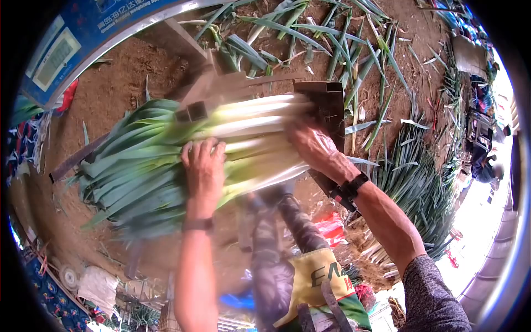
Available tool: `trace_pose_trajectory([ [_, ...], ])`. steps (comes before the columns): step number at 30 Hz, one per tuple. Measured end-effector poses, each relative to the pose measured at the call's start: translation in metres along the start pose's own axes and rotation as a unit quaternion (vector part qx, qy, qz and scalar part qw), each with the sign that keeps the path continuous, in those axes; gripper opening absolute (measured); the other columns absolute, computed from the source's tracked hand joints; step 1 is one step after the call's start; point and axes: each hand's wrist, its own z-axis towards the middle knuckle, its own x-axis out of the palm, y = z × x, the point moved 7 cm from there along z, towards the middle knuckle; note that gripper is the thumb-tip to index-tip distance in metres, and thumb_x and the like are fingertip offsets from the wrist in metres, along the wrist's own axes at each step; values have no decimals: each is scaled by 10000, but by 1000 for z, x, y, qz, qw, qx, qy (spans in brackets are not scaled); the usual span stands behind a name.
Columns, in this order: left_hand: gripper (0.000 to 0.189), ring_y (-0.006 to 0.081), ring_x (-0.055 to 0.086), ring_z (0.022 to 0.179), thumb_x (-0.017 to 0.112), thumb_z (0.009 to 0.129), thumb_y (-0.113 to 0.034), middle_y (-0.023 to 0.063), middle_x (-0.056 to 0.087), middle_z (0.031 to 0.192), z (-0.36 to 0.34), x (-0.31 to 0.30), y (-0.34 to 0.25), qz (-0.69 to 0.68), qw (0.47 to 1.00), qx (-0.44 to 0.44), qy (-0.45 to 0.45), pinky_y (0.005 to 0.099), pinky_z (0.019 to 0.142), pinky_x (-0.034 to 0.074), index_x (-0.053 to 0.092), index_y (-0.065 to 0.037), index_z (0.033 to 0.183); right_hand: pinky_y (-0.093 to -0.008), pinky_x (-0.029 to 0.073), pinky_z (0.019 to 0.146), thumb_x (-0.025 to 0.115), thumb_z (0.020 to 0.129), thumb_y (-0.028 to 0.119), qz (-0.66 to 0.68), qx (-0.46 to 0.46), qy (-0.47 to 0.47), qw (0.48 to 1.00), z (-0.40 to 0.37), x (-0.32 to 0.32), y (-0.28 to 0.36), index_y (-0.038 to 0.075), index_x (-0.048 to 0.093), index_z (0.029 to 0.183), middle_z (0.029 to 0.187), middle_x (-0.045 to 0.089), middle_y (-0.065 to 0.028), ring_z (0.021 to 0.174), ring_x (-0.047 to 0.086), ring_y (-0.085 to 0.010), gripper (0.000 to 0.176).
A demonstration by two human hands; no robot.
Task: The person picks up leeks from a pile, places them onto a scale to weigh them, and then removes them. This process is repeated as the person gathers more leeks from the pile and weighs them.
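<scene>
A wide row of leeks [249, 148] lies across a metal stand [326, 97], green leaves to the left and white ends to the right. My left hand [203, 163] rests on top of the bundle where green turns to white, with its fingers laid over the stalks and not wrapped round them. At the white ends, near the stand's upright end plate, is my right hand [312, 141]. Motion blurs its fingers, so their grip does not show. A dark watch or band is on each wrist.
Loose leek leaves [354, 55] litter the earth floor. A big pile of leeks [415, 182] lies to the right. A blue weighing scale [83, 39] with a display stands at upper left. Below the stand are my legs and a yellow-green apron [318, 271]. Another person [489, 166] is at far right.
</scene>
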Motion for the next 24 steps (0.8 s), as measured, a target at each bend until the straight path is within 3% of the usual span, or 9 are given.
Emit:
trace_pose_trajectory([
  [7,455,258,540,1219,778,790,-134,45,618,1257,-9,-11,-4,-56,998,1,-1,514,1174,290,656,-129,1229,-461,586,870,699,895,140,-44,17,-8,999,-28,-30,38,52,517,1393,1417,510,-219,1210,567,-415,538],
  [8,465,262,529,1263,765,813,-136,58,603,1315,-12,-13,-5,-69,998,5,5,517,1190,274,634,-105,1258,-457,560,966,682,925,164,-59,-4,21,998,-33,-22,39,128,491,1454,1520,415,-204,1317,502,-403,563],
  [11,445,258,513,1308,749,846,-149,61,595,1352,-30,-36,-5,-61,998,1,-14,516,1201,267,632,-103,1272,-463,520,1041,653,949,167,8,21,62,998,-35,-12,28,195,495,1461,1545,392,-188,1378,453,-397,536],
  [12,439,249,462,1387,699,900,-141,67,555,1438,-41,-41,5,-53,998,-33,-15,516,1219,244,600,-113,1327,-462,494,1081,631,965,158,16,18,54,998,-36,-15,30,218,498,1461,1550,395,-168,1403,428,-391,517],
  [15,486,239,405,1445,641,945,-138,63,495,1520,-69,-57,51,44,988,-149,-26,515,1234,213,534,-126,1420,-461,491,1085,625,968,152,-23,-20,31,999,-35,-12,28,212,501,1459,1564,380,-154,1404,427,-393,511],
  [16,535,247,342,1489,573,984,-159,65,419,1587,-76,-52,57,57,990,-128,22,512,1240,193,450,-122,1503,-456,479,1096,612,975,142,-9,-19,27,999,-35,-9,25,214,507,1461,1566,380,-149,1407,423,-393,502],
  [20,546,262,303,1505,504,1016,-210,75,370,1615,-75,-38,62,74,986,-138,66,509,1244,178,403,-92,1539,-443,488,1077,601,973,130,-12,8,28,1000,-33,-12,30,221,524,1458,1545,412,-152,1389,450,-379,499],
  [24,558,289,295,1508,545,999,-217,88,369,1615,-72,-55,58,31,986,-138,86,514,1239,191,418,-90,1527,-453,521,988,623,910,90,-46,22,67,996,-30,-22,35,205,540,1444,1493,468,-143,1302,524,-357,552],
])
